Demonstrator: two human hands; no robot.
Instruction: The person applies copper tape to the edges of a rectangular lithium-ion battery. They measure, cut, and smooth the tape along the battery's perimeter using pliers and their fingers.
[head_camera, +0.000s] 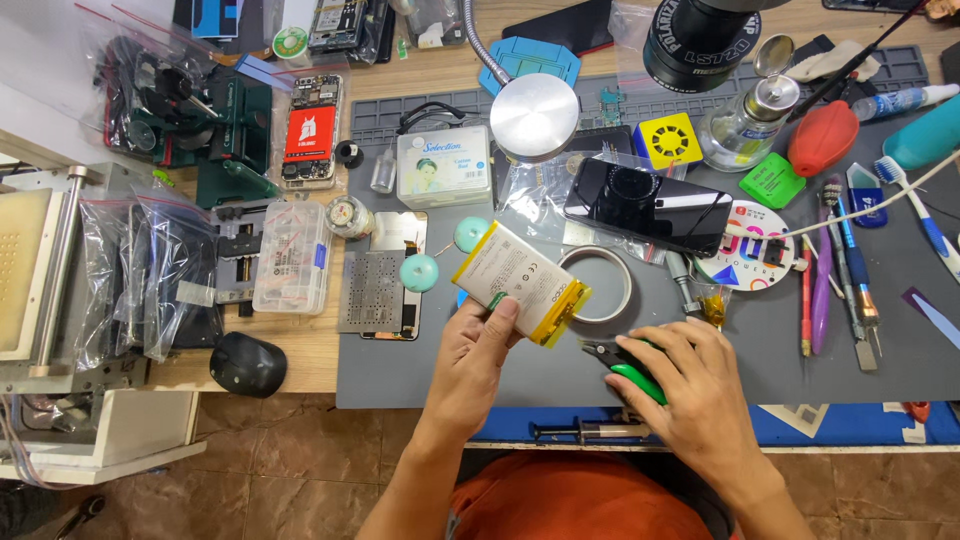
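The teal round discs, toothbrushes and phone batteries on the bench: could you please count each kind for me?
Teal round discs: 2
Toothbrushes: 1
Phone batteries: 1, held up in the left hand
Total: 4

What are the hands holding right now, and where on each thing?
Left hand pinches the phone battery by its near corner; right hand grips the green-handled pliers by their handles.

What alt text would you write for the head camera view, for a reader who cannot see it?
Seen from above, a person's left hand holds a flat white and yellow phone battery over a grey work mat, while the right hand grips green-handled cutters. A black smartphone, a tape roll and small repair tools lie around them.
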